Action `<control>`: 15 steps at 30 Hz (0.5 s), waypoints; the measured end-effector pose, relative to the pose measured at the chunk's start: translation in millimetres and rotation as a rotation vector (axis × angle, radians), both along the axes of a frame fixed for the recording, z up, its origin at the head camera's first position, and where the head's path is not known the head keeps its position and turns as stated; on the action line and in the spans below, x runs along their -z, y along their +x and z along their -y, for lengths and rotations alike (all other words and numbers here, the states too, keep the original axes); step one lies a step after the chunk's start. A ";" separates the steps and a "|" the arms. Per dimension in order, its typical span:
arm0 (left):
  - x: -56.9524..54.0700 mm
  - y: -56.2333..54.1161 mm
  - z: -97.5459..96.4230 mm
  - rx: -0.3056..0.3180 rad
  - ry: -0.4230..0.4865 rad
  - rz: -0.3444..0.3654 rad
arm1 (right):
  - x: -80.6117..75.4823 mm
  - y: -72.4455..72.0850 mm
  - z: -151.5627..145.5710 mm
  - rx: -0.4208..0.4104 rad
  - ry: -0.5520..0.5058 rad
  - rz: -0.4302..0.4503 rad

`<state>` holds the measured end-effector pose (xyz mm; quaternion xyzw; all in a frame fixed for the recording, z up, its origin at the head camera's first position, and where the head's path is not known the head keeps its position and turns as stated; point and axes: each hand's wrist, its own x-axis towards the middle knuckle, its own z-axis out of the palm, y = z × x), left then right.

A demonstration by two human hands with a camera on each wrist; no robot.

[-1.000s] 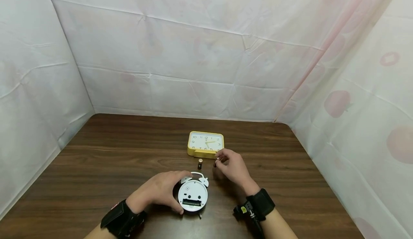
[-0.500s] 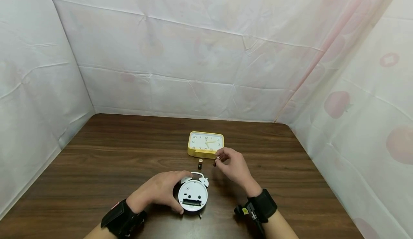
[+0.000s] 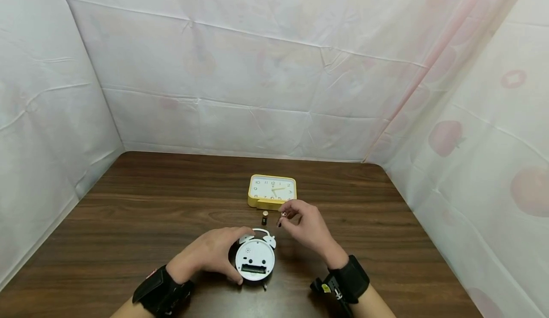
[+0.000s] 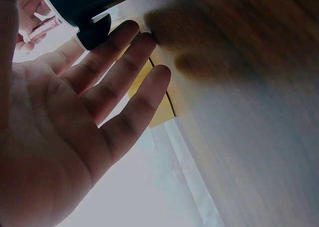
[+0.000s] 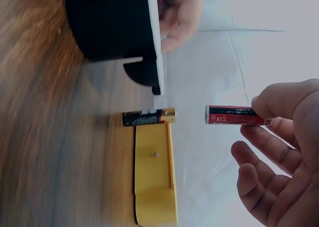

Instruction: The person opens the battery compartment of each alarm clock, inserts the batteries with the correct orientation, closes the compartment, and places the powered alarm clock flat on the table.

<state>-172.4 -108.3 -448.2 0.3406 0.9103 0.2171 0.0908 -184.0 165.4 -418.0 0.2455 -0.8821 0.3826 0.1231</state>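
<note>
A round alarm clock [image 3: 255,256] with twin bells lies face down, its white back up and its dark battery slot uncovered. My left hand [image 3: 214,255] holds it from the left, thumb low and index finger near the bell; in the left wrist view the other fingers [image 4: 134,105] extend beside its dark body [image 4: 84,5]. My right hand [image 3: 309,225] pinches a red battery [image 5: 232,115] between thumb and fingers, above the table right of the clock. A black and gold battery [image 3: 264,218] stands upright on the table beyond the alarm clock.
A yellow rectangular clock [image 3: 272,189] lies face up behind the standing battery, close to my right fingertips. Brown wood-grain table [image 3: 171,189] lies beneath everything. Pale printed cloth [image 3: 257,79] hangs at the back and both sides.
My right hand has moved slightly left and nearer with the red battery, towards the alarm clock. The left hand and alarm clock have stayed in place.
</note>
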 end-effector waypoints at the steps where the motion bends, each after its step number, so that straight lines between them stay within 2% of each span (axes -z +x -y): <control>1: -0.1 0.0 0.0 -0.001 0.000 -0.001 | -0.7 0.6 0.9 -0.012 0.000 -0.007; 9: 1.7 0.8 -0.7 0.006 0.011 -0.029 | -2.9 5.8 6.4 -0.086 -0.008 -0.028; 15: 2.1 0.3 0.1 0.004 0.009 -0.014 | -1.4 9.3 12.0 -0.119 -0.023 -0.053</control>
